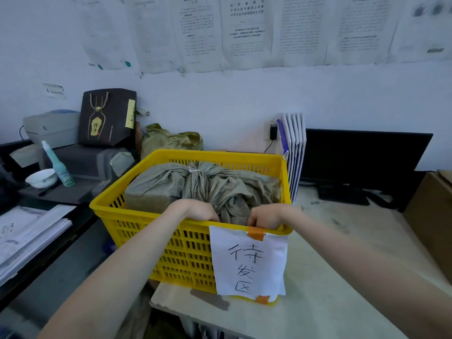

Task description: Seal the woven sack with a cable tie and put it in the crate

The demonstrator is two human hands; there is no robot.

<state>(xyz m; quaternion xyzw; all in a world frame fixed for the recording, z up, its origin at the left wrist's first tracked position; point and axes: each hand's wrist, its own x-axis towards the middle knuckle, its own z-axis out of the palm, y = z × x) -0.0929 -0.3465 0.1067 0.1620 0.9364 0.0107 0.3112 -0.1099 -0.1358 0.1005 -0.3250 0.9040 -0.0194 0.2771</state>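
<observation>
Inside the crate (146, 204), both hands — left hand (203, 211), right hand (263, 216) — grip the tied sack (171, 184) lying beneath.

The fingertips of the left hand (199, 211) and right hand (265, 216) dipped behind the near rim of the yellow crate (171, 241), so what they gripped there could not be told. Below both hands, the crate wall hid the lower part of the woven sack (171, 184). Beyond the hands, the white cable tie (193, 170) at the sack's gathered neck was too small to read its lock. The wall papers (247, 30) above carried print too blurred to read.
</observation>
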